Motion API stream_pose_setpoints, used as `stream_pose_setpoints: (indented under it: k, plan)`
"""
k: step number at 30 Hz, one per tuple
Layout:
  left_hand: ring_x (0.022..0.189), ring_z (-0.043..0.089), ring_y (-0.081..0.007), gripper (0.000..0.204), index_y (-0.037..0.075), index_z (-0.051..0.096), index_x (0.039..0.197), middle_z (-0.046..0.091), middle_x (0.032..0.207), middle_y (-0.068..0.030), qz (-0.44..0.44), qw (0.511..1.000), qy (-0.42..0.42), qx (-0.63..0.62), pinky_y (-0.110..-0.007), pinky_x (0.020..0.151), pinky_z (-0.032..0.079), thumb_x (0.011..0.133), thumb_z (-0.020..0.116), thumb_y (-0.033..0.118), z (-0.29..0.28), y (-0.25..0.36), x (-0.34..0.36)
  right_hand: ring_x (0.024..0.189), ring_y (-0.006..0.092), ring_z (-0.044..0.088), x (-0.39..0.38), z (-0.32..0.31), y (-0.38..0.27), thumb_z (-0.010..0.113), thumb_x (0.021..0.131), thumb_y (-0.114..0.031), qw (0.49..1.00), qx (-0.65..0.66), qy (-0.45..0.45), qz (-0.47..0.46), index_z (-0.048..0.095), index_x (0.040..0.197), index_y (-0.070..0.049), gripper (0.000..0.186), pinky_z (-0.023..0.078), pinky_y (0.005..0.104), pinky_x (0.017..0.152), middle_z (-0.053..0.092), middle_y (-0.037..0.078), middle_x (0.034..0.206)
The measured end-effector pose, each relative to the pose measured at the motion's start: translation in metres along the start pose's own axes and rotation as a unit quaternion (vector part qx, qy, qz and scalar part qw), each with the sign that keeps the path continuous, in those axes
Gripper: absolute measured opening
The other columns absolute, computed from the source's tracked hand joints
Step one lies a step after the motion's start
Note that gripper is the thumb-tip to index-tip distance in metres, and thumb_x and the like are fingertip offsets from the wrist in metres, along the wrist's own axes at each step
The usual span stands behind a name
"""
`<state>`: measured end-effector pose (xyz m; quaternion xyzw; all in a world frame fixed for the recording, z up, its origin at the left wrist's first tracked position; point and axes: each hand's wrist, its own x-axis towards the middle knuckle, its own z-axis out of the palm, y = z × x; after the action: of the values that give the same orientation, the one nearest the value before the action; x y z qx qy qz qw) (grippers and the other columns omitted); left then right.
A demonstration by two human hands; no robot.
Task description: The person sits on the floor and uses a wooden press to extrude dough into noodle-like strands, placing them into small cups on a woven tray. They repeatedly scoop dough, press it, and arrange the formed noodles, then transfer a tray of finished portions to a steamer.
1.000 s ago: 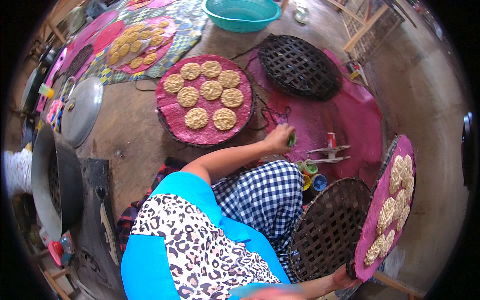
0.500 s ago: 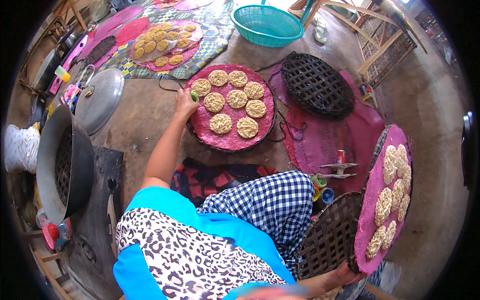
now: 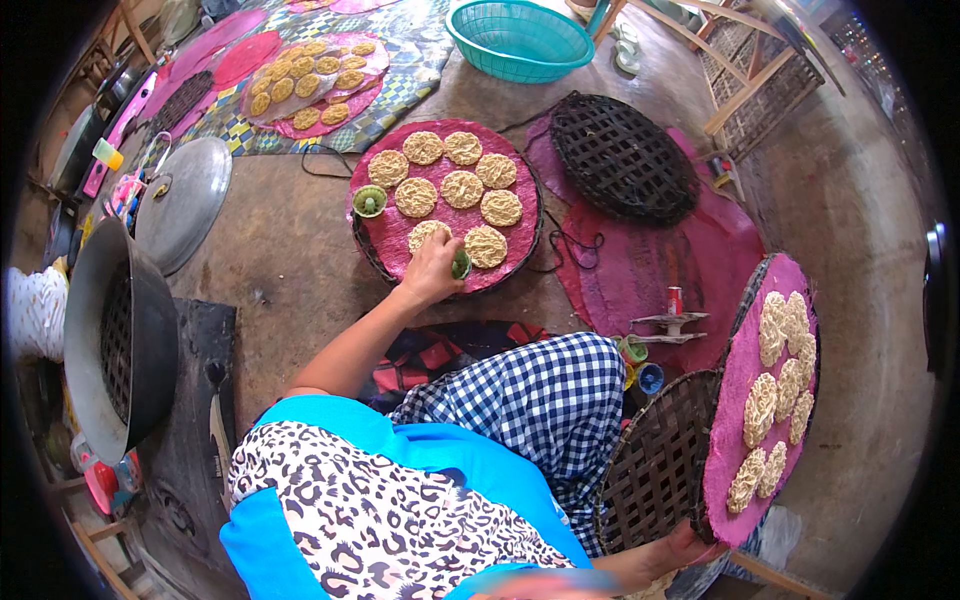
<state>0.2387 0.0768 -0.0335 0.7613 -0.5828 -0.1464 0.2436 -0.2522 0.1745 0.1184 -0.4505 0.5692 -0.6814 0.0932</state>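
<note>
A round pink mat (image 3: 395, 240) with several pale noodle-like discs (image 3: 461, 189) lies on a dark rimmed tray. A green fluted cup (image 3: 369, 201) sits at the mat's left side. My left hand (image 3: 433, 265) grips another green cup (image 3: 459, 264) at the mat's near edge, beside the discs. Low on the right, my right hand (image 3: 686, 541) holds the bottom edge of a tilted round tray (image 3: 735, 375), whose pink lining carries more discs. A dark woven tray (image 3: 650, 470) stands just left of it, beside my checked-clothed knee.
A dark wok (image 3: 120, 340) and metal lid (image 3: 185, 205) stand left. Discs on a patterned sheet (image 3: 220, 135), a teal basket (image 3: 520, 40) and a woven tray (image 3: 620, 155) lie beyond. Small coloured cups (image 3: 645, 377) are right of my knee. A wooden frame (image 3: 750, 85) stands back right.
My left hand has gone to the mat's left side, then down and rightward to the near edge. A green cup now rests at the left side. My right hand still holds the tilted tray.
</note>
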Motion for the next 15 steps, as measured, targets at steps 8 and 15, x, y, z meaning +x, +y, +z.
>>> stream_pose_setpoints:
  k: [8, 15]
  plan:
    - [0.103, 0.049, -0.0280, 0.081, 0.013, 0.052, 0.117, 0.051, 0.108, -0.0120, -0.007, 0.998, 0.051, 0.022, -0.041, 0.085, 0.042, 0.050, 0.082, 0.045, -0.017, 0.003, 0.063, 0.120, 0.0324, 0.040, -0.003, 0.000, 0.003, 0.045, 0.089, -0.032, 1.000, 0.003, 0.002, 0.010, 0.031, 0.134, -0.002, 0.056, 0.034, 0.0498, 0.099, 0.037, 0.017, 0.134]
    - [0.110, 0.044, -0.0294, 0.074, 0.017, 0.054, 0.115, 0.047, 0.114, -0.0105, -0.094, 0.984, 0.142, 0.056, -0.042, 0.089, 0.041, 0.052, 0.082, 0.044, 0.003, -0.005, 0.230, 0.118, 0.0326, 0.042, -0.011, 0.016, 0.007, 0.044, 0.090, -0.034, 1.000, -0.005, -0.015, 0.011, 0.032, 0.133, -0.002, 0.055, 0.036, 0.0506, 0.098, 0.039, 0.018, 0.133]
